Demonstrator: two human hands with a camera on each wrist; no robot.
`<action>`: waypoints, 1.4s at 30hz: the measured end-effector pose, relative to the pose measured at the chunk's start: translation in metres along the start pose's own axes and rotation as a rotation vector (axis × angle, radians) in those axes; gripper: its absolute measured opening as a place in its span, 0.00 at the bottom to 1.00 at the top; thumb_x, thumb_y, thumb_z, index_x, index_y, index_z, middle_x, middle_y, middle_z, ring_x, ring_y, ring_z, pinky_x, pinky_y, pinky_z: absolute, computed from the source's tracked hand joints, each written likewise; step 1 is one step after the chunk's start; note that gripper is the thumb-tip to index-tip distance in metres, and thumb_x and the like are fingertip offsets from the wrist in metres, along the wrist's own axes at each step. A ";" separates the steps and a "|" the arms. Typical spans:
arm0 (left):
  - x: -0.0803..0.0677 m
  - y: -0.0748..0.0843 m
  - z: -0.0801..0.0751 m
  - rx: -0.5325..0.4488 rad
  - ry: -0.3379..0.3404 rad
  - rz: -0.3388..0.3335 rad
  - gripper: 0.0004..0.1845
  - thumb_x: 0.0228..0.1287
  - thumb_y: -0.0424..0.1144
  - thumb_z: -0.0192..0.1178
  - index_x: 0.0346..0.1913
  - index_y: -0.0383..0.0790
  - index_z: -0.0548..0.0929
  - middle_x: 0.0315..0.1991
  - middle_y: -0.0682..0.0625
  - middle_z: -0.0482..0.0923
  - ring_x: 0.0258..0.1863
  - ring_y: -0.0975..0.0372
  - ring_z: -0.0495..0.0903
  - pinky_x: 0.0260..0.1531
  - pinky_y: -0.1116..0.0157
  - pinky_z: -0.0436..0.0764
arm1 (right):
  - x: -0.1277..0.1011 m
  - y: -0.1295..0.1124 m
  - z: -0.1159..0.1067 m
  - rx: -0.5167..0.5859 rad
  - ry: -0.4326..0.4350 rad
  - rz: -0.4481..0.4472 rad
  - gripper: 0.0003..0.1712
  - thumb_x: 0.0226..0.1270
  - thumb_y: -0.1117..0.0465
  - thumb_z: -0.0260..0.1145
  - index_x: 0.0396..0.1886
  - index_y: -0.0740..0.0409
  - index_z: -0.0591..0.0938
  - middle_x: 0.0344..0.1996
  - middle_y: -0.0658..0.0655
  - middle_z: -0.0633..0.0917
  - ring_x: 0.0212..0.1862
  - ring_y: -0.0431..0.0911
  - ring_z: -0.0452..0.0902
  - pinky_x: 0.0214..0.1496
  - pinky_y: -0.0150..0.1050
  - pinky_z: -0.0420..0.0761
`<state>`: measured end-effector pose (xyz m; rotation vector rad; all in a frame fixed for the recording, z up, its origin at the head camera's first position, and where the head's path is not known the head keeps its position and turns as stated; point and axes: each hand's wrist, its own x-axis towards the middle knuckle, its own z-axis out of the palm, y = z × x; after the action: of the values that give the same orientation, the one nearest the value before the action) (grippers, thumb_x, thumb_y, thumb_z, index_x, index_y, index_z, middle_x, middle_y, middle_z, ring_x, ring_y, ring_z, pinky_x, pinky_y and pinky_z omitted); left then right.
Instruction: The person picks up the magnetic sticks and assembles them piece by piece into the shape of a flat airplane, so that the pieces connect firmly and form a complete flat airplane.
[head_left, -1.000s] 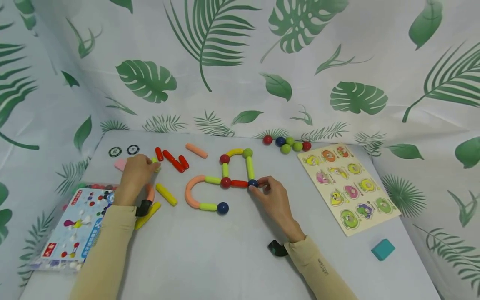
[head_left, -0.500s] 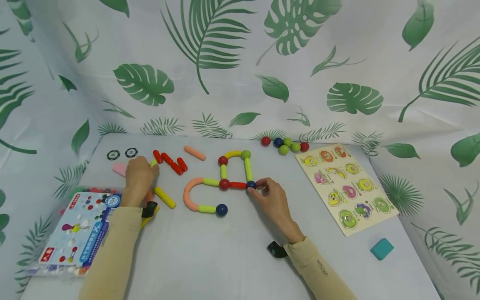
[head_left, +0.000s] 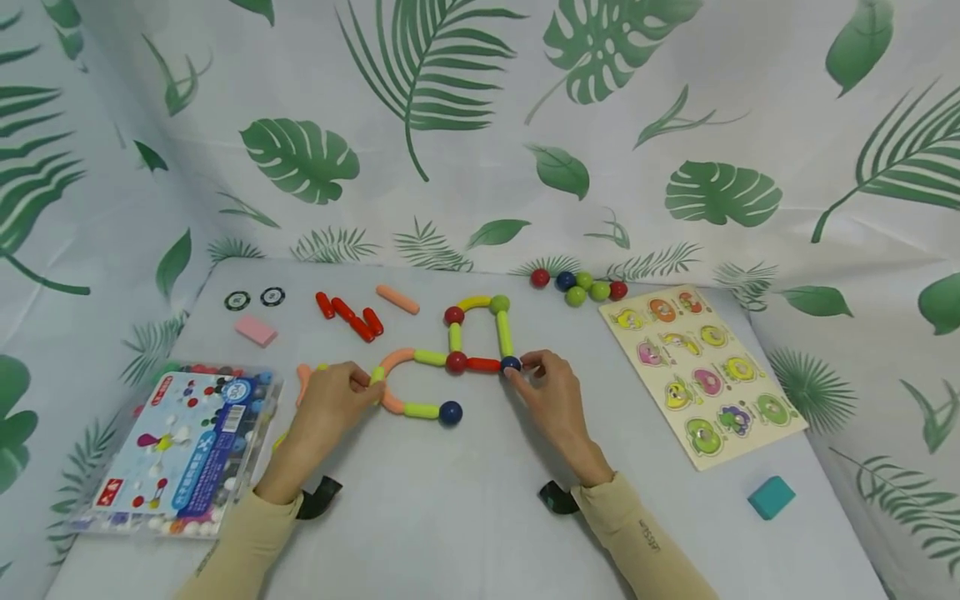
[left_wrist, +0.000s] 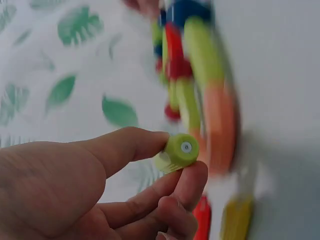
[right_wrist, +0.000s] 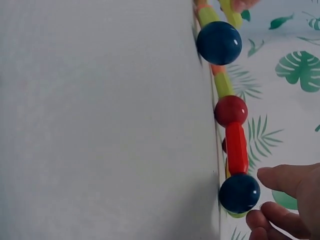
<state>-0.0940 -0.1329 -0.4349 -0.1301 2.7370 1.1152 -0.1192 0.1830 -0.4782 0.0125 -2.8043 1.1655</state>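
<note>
Grn rod (left_wrist: pixel 172 156) is pinched @ tips of L grip (head_left: pixel 333 398)

The head view looks forward and down over the table (head_left: pixel 420 517); 2 closer wrist views share the red stick (right_wrist: pixel 237 148).

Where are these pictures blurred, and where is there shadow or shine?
In the left wrist view, the orange curved piece is smeared, while the held light green stick looks sharper; in the right wrist view, a glint on the lower dark blue ball, and a soft shadow on the table beside it; in the head view, light looks even.
</note>
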 end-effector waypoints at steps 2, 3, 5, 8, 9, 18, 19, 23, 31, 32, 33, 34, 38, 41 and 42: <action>-0.010 0.005 0.014 -0.007 -0.036 0.033 0.13 0.65 0.43 0.69 0.39 0.34 0.85 0.29 0.47 0.82 0.25 0.61 0.74 0.25 0.67 0.72 | 0.000 -0.002 -0.001 0.002 0.015 -0.008 0.19 0.65 0.51 0.74 0.48 0.59 0.84 0.42 0.56 0.85 0.45 0.51 0.75 0.46 0.41 0.72; -0.015 0.007 0.021 -0.012 -0.060 0.046 0.12 0.64 0.43 0.70 0.38 0.35 0.86 0.28 0.48 0.82 0.25 0.62 0.75 0.25 0.67 0.73 | -0.001 -0.002 -0.001 0.003 0.022 -0.013 0.19 0.66 0.52 0.74 0.48 0.59 0.83 0.42 0.56 0.85 0.45 0.51 0.75 0.47 0.42 0.71; -0.023 0.011 0.034 -0.020 -0.110 0.070 0.12 0.62 0.43 0.71 0.38 0.35 0.86 0.29 0.50 0.83 0.26 0.63 0.76 0.27 0.67 0.76 | -0.001 -0.003 -0.001 0.005 0.039 -0.029 0.18 0.66 0.53 0.74 0.48 0.59 0.84 0.42 0.56 0.85 0.45 0.51 0.75 0.47 0.42 0.72; -0.030 0.016 0.052 -0.051 -0.183 0.090 0.12 0.62 0.44 0.72 0.35 0.37 0.86 0.28 0.52 0.83 0.26 0.64 0.77 0.27 0.67 0.76 | -0.003 -0.005 0.001 0.006 0.058 -0.063 0.16 0.66 0.54 0.73 0.47 0.59 0.84 0.41 0.56 0.86 0.45 0.50 0.76 0.46 0.42 0.73; -0.032 0.016 0.057 -0.062 -0.202 0.096 0.12 0.62 0.44 0.72 0.34 0.37 0.86 0.27 0.52 0.82 0.26 0.64 0.77 0.27 0.67 0.76 | -0.004 -0.006 0.002 0.007 0.058 -0.078 0.15 0.67 0.54 0.73 0.46 0.58 0.84 0.41 0.56 0.86 0.44 0.50 0.76 0.46 0.41 0.73; -0.033 0.023 0.077 -0.104 -0.188 0.161 0.12 0.60 0.43 0.73 0.29 0.37 0.85 0.22 0.54 0.81 0.23 0.66 0.76 0.24 0.70 0.74 | -0.015 -0.015 0.016 0.043 -0.112 -0.210 0.09 0.68 0.55 0.72 0.44 0.52 0.87 0.36 0.48 0.85 0.39 0.44 0.76 0.40 0.34 0.75; -0.033 0.023 0.077 -0.103 -0.181 0.166 0.12 0.60 0.42 0.73 0.28 0.37 0.85 0.22 0.54 0.81 0.22 0.66 0.75 0.23 0.70 0.74 | -0.016 -0.016 0.018 0.044 -0.139 -0.225 0.09 0.68 0.55 0.72 0.45 0.52 0.87 0.36 0.48 0.85 0.39 0.43 0.76 0.40 0.34 0.76; -0.034 0.025 0.078 -0.105 -0.166 0.162 0.12 0.60 0.42 0.73 0.28 0.37 0.86 0.19 0.55 0.78 0.19 0.66 0.74 0.20 0.71 0.70 | -0.020 -0.019 0.023 0.048 -0.232 -0.280 0.11 0.70 0.55 0.70 0.48 0.51 0.88 0.40 0.45 0.87 0.40 0.40 0.77 0.44 0.34 0.79; -0.033 0.026 0.078 -0.116 -0.177 0.151 0.12 0.61 0.43 0.72 0.26 0.38 0.86 0.16 0.56 0.73 0.17 0.66 0.71 0.18 0.72 0.64 | -0.026 -0.022 0.028 0.089 -0.291 -0.356 0.11 0.70 0.58 0.70 0.50 0.51 0.88 0.44 0.45 0.89 0.43 0.37 0.79 0.46 0.34 0.81; -0.033 0.026 0.079 -0.119 -0.181 0.149 0.12 0.61 0.43 0.73 0.27 0.38 0.86 0.16 0.56 0.74 0.17 0.66 0.71 0.18 0.72 0.64 | -0.027 -0.022 0.028 0.092 -0.293 -0.365 0.10 0.70 0.58 0.69 0.49 0.50 0.88 0.44 0.45 0.89 0.43 0.37 0.79 0.46 0.34 0.80; -0.033 0.026 0.079 -0.120 -0.184 0.148 0.12 0.61 0.43 0.73 0.27 0.38 0.86 0.17 0.56 0.74 0.17 0.66 0.71 0.18 0.71 0.65 | -0.027 -0.022 0.029 0.095 -0.295 -0.373 0.10 0.70 0.58 0.69 0.49 0.50 0.88 0.44 0.45 0.89 0.43 0.37 0.79 0.46 0.34 0.80; -0.033 0.025 0.079 -0.122 -0.186 0.148 0.12 0.61 0.43 0.72 0.27 0.38 0.86 0.17 0.56 0.74 0.18 0.66 0.71 0.18 0.71 0.65 | -0.028 -0.022 0.029 0.096 -0.296 -0.376 0.10 0.71 0.58 0.69 0.49 0.49 0.88 0.44 0.45 0.88 0.42 0.37 0.78 0.45 0.34 0.80; -0.034 0.025 0.080 -0.129 -0.190 0.145 0.13 0.63 0.44 0.71 0.27 0.38 0.85 0.17 0.56 0.75 0.18 0.65 0.72 0.18 0.71 0.65 | -0.030 -0.023 0.031 0.099 -0.292 -0.389 0.09 0.71 0.57 0.69 0.48 0.49 0.88 0.43 0.44 0.88 0.41 0.36 0.77 0.43 0.33 0.79; -0.034 0.024 0.081 -0.132 -0.189 0.142 0.14 0.64 0.46 0.70 0.27 0.39 0.85 0.17 0.55 0.75 0.18 0.65 0.72 0.18 0.71 0.65 | -0.030 -0.023 0.032 0.100 -0.284 -0.392 0.09 0.71 0.57 0.69 0.48 0.49 0.88 0.42 0.44 0.88 0.39 0.36 0.77 0.42 0.32 0.78; -0.034 0.024 0.081 -0.133 -0.189 0.142 0.14 0.65 0.46 0.69 0.27 0.39 0.84 0.18 0.56 0.75 0.18 0.65 0.72 0.18 0.71 0.65 | -0.030 -0.023 0.032 0.100 -0.282 -0.393 0.09 0.71 0.57 0.69 0.48 0.49 0.88 0.42 0.44 0.88 0.39 0.36 0.76 0.42 0.32 0.78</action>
<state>-0.0529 -0.0584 -0.4683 0.1466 2.5378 1.2760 -0.0911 0.1432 -0.4875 0.7535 -2.7771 1.2797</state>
